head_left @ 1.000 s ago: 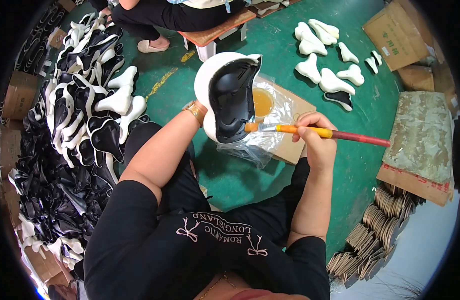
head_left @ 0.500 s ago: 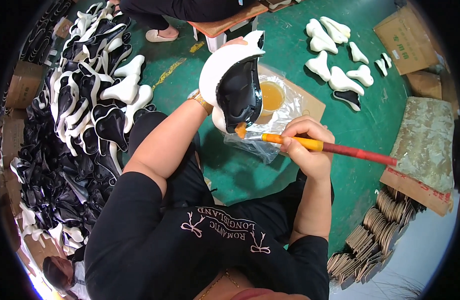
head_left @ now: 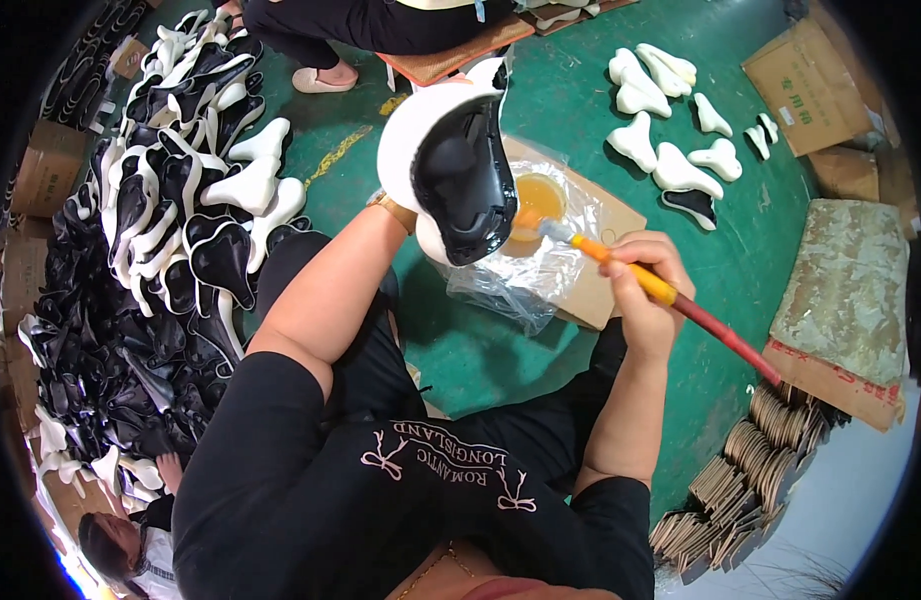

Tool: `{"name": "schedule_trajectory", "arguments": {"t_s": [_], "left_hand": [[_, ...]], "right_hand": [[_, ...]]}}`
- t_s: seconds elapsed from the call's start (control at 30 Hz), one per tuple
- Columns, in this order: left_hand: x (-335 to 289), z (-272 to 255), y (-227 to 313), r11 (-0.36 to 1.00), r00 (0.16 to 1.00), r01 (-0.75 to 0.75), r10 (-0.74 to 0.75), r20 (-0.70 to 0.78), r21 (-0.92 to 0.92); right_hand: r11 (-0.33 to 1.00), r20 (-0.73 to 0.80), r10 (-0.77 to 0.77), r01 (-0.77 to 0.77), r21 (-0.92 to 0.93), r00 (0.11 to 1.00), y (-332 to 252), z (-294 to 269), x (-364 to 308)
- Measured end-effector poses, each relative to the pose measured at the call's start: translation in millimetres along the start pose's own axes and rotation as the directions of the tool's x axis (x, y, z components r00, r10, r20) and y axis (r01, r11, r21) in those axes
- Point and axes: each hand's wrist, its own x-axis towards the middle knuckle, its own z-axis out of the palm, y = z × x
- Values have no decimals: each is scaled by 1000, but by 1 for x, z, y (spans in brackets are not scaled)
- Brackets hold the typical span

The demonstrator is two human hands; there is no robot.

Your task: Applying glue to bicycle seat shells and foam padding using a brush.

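Note:
A bicycle saddle (head_left: 396, 150), white and padded with a glossy black hollow underside, is held up in front of me. My left hand (head_left: 404, 213) grips it from behind; most of its fingers are hidden by the saddle. The underside faces right. In my right hand (head_left: 649, 285) is a paintbrush (head_left: 653, 284) with a yellow and red handle, its fingers closed round the yellow part. The bristles are over a round tub of amber liquid (head_left: 543, 190); whether they dip in I cannot tell. Clear plastic film (head_left: 521, 300) and a cardboard sheet (head_left: 621, 215) lie under the tub.
At left is a large heap of white pads and black shells (head_left: 151, 230). Several white pads (head_left: 636, 140) lie on the green floor (head_left: 721, 290) at right, near cardboard boxes (head_left: 806, 85) and stacked thin boards (head_left: 741, 470). One person (head_left: 381, 25) sits ahead; another (head_left: 121, 545) is at lower left.
The brush has moved from the saddle's lower edge to the right, over the tub. The saddle has shifted slightly left. At lower left, the other person's hand has come into view by the heap.

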Motion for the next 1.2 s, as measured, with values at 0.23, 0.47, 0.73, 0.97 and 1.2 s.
{"name": "schedule_trajectory", "arguments": {"t_s": [0.23,0.47,0.73,0.97,1.2], "left_hand": [[-15,28,50,-350,941,36,328,87,936],[-48,57,91,-469,873,-3,429,231,883],[-65,69,82,-736,873,-66,285,396,674],[-59,91,45,-693,889,-162,207,409,703],[-54,90,39,-723,879,-152,213,427,674]], "right_hand": [[975,-248,220,-222,20,943,43,-13,5],[872,-124,308,-332,-360,943,70,10,18],[970,-252,193,-147,192,948,42,-3,21],[991,31,-47,50,-125,998,16,41,36],[977,-140,-125,97,-191,982,16,18,28]]}}
